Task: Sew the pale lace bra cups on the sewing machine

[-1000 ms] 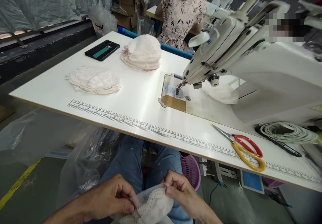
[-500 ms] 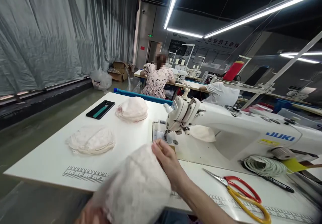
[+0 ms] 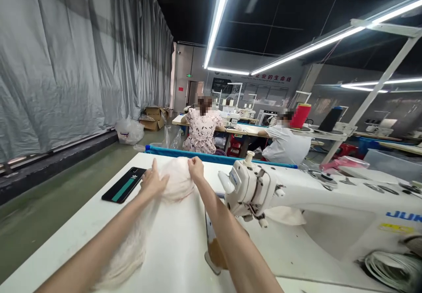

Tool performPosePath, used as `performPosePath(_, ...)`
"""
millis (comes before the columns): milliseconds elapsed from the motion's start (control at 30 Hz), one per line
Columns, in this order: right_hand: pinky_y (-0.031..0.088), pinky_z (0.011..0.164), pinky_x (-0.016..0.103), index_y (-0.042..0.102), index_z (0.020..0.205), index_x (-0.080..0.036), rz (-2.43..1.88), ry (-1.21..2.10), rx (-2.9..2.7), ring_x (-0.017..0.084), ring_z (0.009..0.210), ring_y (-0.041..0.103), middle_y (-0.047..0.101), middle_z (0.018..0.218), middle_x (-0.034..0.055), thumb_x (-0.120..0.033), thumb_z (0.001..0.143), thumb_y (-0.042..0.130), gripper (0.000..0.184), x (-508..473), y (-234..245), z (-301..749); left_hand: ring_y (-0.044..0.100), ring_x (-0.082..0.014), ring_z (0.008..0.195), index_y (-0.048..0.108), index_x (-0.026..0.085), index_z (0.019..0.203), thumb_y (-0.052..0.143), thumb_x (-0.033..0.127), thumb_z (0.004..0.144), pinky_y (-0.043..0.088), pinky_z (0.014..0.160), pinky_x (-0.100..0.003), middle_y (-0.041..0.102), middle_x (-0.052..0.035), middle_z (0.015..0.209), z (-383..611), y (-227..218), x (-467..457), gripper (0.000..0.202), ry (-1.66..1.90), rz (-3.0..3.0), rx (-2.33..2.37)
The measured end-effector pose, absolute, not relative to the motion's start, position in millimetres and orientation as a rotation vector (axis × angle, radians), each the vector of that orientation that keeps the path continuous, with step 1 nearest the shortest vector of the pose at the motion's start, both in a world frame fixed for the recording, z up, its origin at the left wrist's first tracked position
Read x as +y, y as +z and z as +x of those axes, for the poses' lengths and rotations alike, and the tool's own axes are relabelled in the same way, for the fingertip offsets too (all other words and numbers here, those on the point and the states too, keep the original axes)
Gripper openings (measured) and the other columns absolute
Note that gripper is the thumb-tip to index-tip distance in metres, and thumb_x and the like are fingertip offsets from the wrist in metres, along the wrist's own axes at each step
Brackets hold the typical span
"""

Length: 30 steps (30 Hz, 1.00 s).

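On the far part of the white table lies a rounded pile of thin, pale pinkish-white fabric pieces [image 3: 178,183]. My left hand [image 3: 153,182] rests at the pile's left edge, with fingers spread. At the upper right edge, the fingers of my right hand [image 3: 197,168] are pinched on the fabric. A second pile of pale fabric [image 3: 132,251] lies nearer to me, partly covered by my left forearm. Just left of my left hand is a black phone [image 3: 123,185] with a green stripe.
A white sewing machine [image 3: 253,187] stands right of my right forearm, with a pale fabric piece [image 3: 286,215] behind its head. A blue rolled edge [image 3: 231,157] borders the table's far side. Two people sit at machines ahead. A coil of pale cord [image 3: 389,271] lies lower right.
Both hands have moved forward from the table's near edge to the far pile, taking the pale fabric piece there. The view has tilted up, and the scissors are out of sight.
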State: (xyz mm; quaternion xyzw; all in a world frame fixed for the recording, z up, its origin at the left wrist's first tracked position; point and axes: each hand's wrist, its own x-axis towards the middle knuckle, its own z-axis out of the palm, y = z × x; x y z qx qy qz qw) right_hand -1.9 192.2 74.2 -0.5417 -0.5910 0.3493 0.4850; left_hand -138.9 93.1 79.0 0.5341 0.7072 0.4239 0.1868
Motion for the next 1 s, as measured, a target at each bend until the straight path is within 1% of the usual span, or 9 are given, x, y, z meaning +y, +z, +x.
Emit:
performPosePath(233,0.05,0.081,0.04,0.053,0.116,-0.016,-1.451,0.67,-1.583,0.02,0.097,0.058,0.055,0.116,0.0082,-0.031,0.092,0.053,0.028,205.8,39.2,0.1,0.053,-0.0263,0.11,0.05,0.018,0.122,0.056,0.03,0.089,0.045,0.091,-0.049,0.05,-0.0091,0.128,-133.2,49.4,106.4,0.036,0.836,1.793,2.046)
performPosePath(433,0.05,0.082,0.04,0.053,0.117,-0.016,-1.248,0.522,-1.66,0.021,0.098,0.058,0.054,0.117,0.0083,-0.031,0.092,0.053,0.029,184.8,42.3,3.3,0.049,-0.028,0.115,0.047,0.019,0.125,0.056,0.033,0.089,0.041,0.094,-0.052,0.046,-0.0096,0.133,-155.0,81.2,76.6,0.04,0.701,1.961,1.98)
performPosePath(500,0.048,0.083,0.041,0.052,0.117,-0.016,-1.1,0.466,-1.733,0.021,0.1,0.056,0.053,0.117,0.0088,-0.031,0.093,0.051,0.029,156.9,39.9,6.1,0.045,-0.0285,0.119,0.046,0.02,0.126,0.058,0.029,0.087,0.037,0.097,-0.052,0.043,-0.0091,0.136,-166.9,92.4,51.2,0.042,0.688,2.02,1.929)
performPosePath(533,0.047,0.084,0.04,0.053,0.114,-0.017,-1.011,0.452,-1.802,0.021,0.1,0.055,0.054,0.114,0.0096,-0.029,0.094,0.045,0.025,138.4,37.5,7.1,0.045,-0.0272,0.119,0.047,0.02,0.126,0.058,0.023,0.086,0.037,0.098,-0.048,0.044,-0.0084,0.134,-173.0,95.8,34.8,0.042,0.682,2.049,1.892)
performPosePath(600,0.047,0.08,0.034,0.057,0.101,-0.018,-0.808,0.458,-1.996,0.019,0.091,0.057,0.058,0.098,0.0074,-0.026,0.095,0.04,0.02,96.6,30.9,5.8,0.053,-0.0222,0.107,0.058,0.02,0.113,0.056,0.014,0.081,0.04,0.093,-0.035,0.058,-0.0049,0.115,-184.6,96.8,-2.5,0.033,0.633,2.067,1.823)
performPosePath(633,0.048,0.074,0.029,0.059,0.095,-0.019,-0.706,0.475,-2.104,0.017,0.082,0.058,0.059,0.09,0.005,-0.026,0.093,0.042,0.018,75.7,27.4,3.3,0.056,-0.022,0.099,0.063,0.019,0.103,0.055,0.013,0.079,0.043,0.087,-0.032,0.061,-0.004,0.104,-189.7,94.7,-21.4,0.027,0.602,2.061,1.801)
performPosePath(700,0.047,0.065,0.023,0.06,0.094,-0.022,-0.542,0.5,-2.287,0.013,0.07,0.057,0.059,0.087,0.002,-0.026,0.09,0.049,0.012,39.8,21.8,-4.9,0.058,-0.0219,0.088,0.066,0.019,0.087,0.053,0.011,0.073,0.043,0.077,-0.03,0.062,-0.0014,0.087,-197.0,86.6,-54.9,0.021,0.551,2.045,1.774)
performPosePath(833,0.042,0.054,0.021,0.059,0.097,-0.022,-0.47,0.452,-2.458,0.008,0.055,0.051,0.058,0.094,0.0018,-0.025,0.087,0.056,0.011,3.3,19.0,-20.6,0.056,-0.0202,0.077,0.062,0.019,0.07,0.048,0.009,0.067,0.039,0.067,-0.027,0.058,0.0,0.077,-198.3,64.8,-89.0,0.018,0.559,2.009,1.778)
performPosePath(1000,0.037,0.052,0.023,0.057,0.098,-0.021,-0.512,0.274,-2.533,0.014,0.063,0.055,0.057,0.094,0.0047,-0.024,0.086,0.056,0.012,-3.2,22.9,-24.0,0.055,-0.0181,0.072,0.06,0.019,0.061,0.044,0.008,0.072,0.036,0.066,-0.027,0.057,-0.0004,0.072,-189.8,47.9,-86.9,0.022,0.716,1.964,1.809)
